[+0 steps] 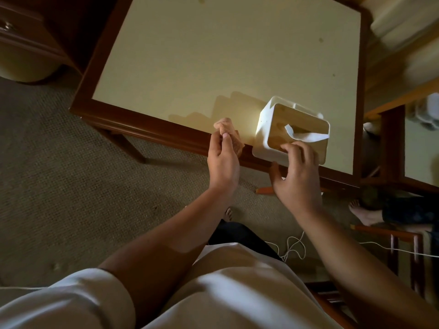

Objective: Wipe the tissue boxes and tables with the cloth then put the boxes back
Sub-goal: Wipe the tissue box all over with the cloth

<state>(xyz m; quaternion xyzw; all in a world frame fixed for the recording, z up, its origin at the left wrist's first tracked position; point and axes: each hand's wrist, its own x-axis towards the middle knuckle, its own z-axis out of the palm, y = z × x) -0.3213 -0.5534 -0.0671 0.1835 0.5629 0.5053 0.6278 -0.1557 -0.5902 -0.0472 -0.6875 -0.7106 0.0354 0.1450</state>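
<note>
Table [213,55]: cream top in a dark wood frame, stretching away beyond both hands. The near rail runs just under the fingertips of each.

Carpet [71,186]: woven, grey-brown, below and to the left of the left hand.

Tissue box [285,129]: white body, pale wooden lid. It sits at the table's near edge, directly ahead of and under the right hand, to the right of the left hand and apart from it. It is turned at an angle to the rail.

Right hand [297,176]: grasping the box. The fingers are curled over the near edge of the lid and the thumb is spread low on the left by the near wall. Thumb contact cannot be made out.

Left hand [223,160]: raised over the near rail, thumb and fingertips pinching the cloth.

Cloth [229,134]: pinkish-orange and bunched, standing up from the left fingertips and hanging a little to their right. It is clear of the box.

Tissue [306,136]: a white strip out of the lid slot, just beyond the right fingers.

Cable [294,245]: thin and white, looped on the carpet between the two forearms.
</note>
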